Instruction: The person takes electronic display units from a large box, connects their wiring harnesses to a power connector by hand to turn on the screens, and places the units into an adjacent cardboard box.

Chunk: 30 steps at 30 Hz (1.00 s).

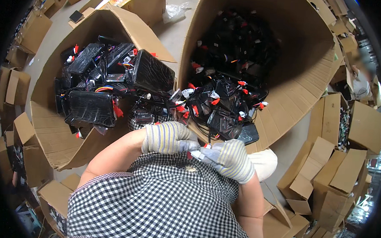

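My left hand [169, 138] and my right hand [232, 160], both in striped knit work gloves, meet in front of my checked apron with closed fingers. Between their fingertips is a small white cable connector [197, 155] with a dark red bit at its end; the gloves partly hide it. Another red-tipped piece shows just above the fingers. Just beyond my left hand, a black box-shaped module [144, 116] lies on checked cloth. Past my right hand, black modules [220, 124] with cables and red and white plugs spill toward the near edge of the large carton.
At the left stands an open carton [49, 134] piled with film-wrapped black flat devices [91, 106]. The tall large carton [293, 106] on the right holds many more black devices and wires. Several other cartons [341, 172] stand around, and clear plastic film [176, 12] lies on the floor.
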Each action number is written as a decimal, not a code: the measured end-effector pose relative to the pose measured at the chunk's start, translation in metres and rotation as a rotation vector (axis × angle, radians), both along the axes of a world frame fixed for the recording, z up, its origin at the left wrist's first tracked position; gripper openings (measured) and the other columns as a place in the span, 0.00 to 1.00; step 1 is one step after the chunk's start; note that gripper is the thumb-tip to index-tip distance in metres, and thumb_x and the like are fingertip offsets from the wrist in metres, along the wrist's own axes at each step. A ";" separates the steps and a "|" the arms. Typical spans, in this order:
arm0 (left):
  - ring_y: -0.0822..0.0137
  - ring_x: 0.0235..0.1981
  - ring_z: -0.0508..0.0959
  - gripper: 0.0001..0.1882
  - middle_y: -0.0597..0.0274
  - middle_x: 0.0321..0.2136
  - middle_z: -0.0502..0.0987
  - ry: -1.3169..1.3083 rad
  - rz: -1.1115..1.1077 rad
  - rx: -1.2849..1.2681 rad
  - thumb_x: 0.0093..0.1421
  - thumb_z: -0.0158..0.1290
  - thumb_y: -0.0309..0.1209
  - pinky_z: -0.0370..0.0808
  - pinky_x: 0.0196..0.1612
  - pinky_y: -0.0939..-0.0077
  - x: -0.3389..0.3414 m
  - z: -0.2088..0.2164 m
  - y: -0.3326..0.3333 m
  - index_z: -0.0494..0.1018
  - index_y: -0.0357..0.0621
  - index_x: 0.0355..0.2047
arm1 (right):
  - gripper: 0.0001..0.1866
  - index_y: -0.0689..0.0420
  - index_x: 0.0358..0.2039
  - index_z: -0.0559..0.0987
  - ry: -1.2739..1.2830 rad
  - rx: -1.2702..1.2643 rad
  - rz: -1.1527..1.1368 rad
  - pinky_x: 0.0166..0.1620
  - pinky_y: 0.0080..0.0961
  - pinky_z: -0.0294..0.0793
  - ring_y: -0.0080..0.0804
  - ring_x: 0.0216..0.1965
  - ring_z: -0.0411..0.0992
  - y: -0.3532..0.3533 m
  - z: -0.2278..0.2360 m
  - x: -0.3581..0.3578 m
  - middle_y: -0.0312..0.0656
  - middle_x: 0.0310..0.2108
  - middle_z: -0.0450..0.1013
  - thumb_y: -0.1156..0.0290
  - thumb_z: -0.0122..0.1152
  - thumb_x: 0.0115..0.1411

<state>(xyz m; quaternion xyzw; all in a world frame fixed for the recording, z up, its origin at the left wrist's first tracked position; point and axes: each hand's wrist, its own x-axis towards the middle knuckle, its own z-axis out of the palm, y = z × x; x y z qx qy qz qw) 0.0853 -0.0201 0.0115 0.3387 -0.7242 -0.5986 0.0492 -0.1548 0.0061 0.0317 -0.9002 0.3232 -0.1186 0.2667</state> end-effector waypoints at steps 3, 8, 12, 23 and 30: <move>0.51 0.37 0.77 0.17 0.48 0.34 0.78 -0.055 -0.001 0.019 0.64 0.44 0.40 0.73 0.43 0.63 0.001 -0.002 0.001 0.76 0.41 0.40 | 0.08 0.49 0.32 0.78 -0.002 -0.059 -0.032 0.23 0.35 0.67 0.40 0.20 0.71 0.008 -0.025 0.010 0.40 0.19 0.69 0.66 0.59 0.51; 0.49 0.39 0.76 0.13 0.48 0.36 0.76 -0.016 0.083 -0.465 0.58 0.50 0.35 0.71 0.44 0.59 0.012 0.017 0.010 0.75 0.42 0.40 | 0.08 0.53 0.31 0.80 -0.129 0.189 -0.035 0.26 0.35 0.71 0.40 0.23 0.73 0.023 -0.042 0.022 0.42 0.22 0.73 0.65 0.59 0.53; 0.47 0.45 0.72 0.24 0.47 0.43 0.73 -0.245 0.881 -1.410 0.52 0.56 0.29 0.67 0.51 0.57 0.033 0.055 -0.021 0.68 0.36 0.50 | 0.13 0.52 0.38 0.82 -0.144 0.337 0.044 0.29 0.26 0.74 0.34 0.24 0.76 0.030 -0.050 0.025 0.40 0.25 0.77 0.60 0.55 0.60; 0.58 0.45 0.76 0.30 0.48 0.44 0.75 0.117 1.368 -0.526 0.57 0.54 0.42 0.72 0.49 0.68 0.107 0.020 -0.016 0.65 0.32 0.54 | 0.11 0.52 0.38 0.81 -0.217 0.320 -0.028 0.29 0.28 0.75 0.36 0.25 0.76 0.045 -0.064 0.036 0.39 0.27 0.77 0.66 0.59 0.55; 0.63 0.40 0.78 0.16 0.55 0.36 0.79 1.213 1.822 -0.575 0.61 0.52 0.35 0.78 0.43 0.63 0.382 0.039 0.048 0.73 0.35 0.44 | 0.15 0.59 0.37 0.80 -0.327 0.328 -0.455 0.31 0.25 0.73 0.35 0.28 0.76 0.038 -0.072 0.035 0.45 0.29 0.78 0.60 0.55 0.62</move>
